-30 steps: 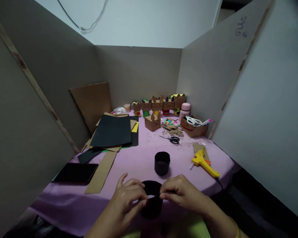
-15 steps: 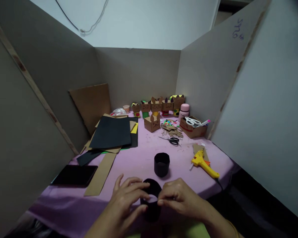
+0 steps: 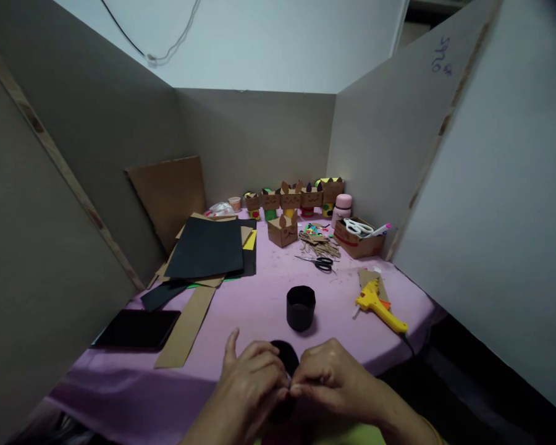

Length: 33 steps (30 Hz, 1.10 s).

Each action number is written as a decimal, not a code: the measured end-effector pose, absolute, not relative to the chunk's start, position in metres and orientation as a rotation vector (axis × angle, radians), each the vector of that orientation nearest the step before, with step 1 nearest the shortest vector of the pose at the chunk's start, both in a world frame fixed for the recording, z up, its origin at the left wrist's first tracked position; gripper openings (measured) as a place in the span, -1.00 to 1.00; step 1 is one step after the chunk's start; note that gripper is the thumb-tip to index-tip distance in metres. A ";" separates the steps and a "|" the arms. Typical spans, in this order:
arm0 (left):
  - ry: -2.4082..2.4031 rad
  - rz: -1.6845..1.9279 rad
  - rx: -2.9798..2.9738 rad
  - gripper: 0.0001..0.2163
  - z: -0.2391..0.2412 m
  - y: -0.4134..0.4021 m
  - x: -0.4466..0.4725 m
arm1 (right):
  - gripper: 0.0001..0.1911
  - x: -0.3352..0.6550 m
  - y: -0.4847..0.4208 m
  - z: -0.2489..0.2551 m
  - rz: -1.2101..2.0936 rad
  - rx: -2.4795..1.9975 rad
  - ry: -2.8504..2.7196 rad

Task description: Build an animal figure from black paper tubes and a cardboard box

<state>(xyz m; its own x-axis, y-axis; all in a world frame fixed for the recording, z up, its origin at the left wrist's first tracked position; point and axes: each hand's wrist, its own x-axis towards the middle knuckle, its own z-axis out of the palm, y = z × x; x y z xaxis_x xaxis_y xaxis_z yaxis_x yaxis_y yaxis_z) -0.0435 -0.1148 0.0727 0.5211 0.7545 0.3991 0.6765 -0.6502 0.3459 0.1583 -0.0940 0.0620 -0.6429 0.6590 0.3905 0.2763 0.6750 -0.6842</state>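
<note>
A black paper ring [image 3: 286, 352] is between my two hands near the front edge of the table, partly hidden by them. My left hand [image 3: 257, 377] is closed on its left side, fingers curled over the rim, with only the index finger or thumb area unclear. Fingertips of my right hand [image 3: 327, 377] pinch the ring's right rim, meeting the left fingertips there. Just beyond stands a second black paper ring [image 3: 301, 315], upright and untouched.
Right of the rings lies a yellow glue gun [image 3: 380, 307]. Farther back are black scissors [image 3: 322, 264], cardboard scraps [image 3: 319, 245], a cardboard cat head [image 3: 283, 232] and a box of tools [image 3: 359, 241]. Black sheets [image 3: 208, 247], a cardboard strip [image 3: 188, 327] and a tablet [image 3: 139, 329] lie left.
My left hand has moved right, its fingers closing from a spread hold to meet my right fingertips at the rim. My right hand keeps its pinch, and the ring's opening is more covered.
</note>
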 end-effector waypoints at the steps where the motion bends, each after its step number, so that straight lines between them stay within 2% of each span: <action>1: 1.220 0.797 2.643 -0.94 0.071 -0.115 -0.042 | -0.74 0.158 -0.095 0.061 0.780 -0.704 -2.261; 7: 1.205 0.730 2.567 -0.85 0.079 -0.113 -0.059 | -0.67 0.168 -0.090 0.069 0.831 -0.714 -2.193; 12: 1.225 0.710 2.521 -0.92 0.080 -0.113 -0.053 | -0.65 0.165 -0.090 0.066 0.841 -0.759 -2.164; 16: 1.184 0.776 2.529 -0.87 0.079 -0.113 -0.050 | -0.70 0.166 -0.092 0.063 0.867 -0.777 -2.167; 26: 1.123 0.650 2.590 -0.91 0.075 -0.104 -0.053 | -0.82 0.164 -0.090 0.064 0.879 -0.803 -2.120; 33: 1.125 0.662 2.695 -0.93 0.075 -0.101 -0.053 | -0.83 0.159 -0.090 0.061 0.891 -0.745 -2.104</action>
<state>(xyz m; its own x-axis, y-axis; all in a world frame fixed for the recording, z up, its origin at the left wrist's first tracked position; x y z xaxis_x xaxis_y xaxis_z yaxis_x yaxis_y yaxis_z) -0.0525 -0.1011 0.0755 0.6221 0.7051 0.3405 0.6400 -0.7084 0.2975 0.1591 -0.0897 0.0613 -0.5726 0.7214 0.3894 0.2226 0.5940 -0.7731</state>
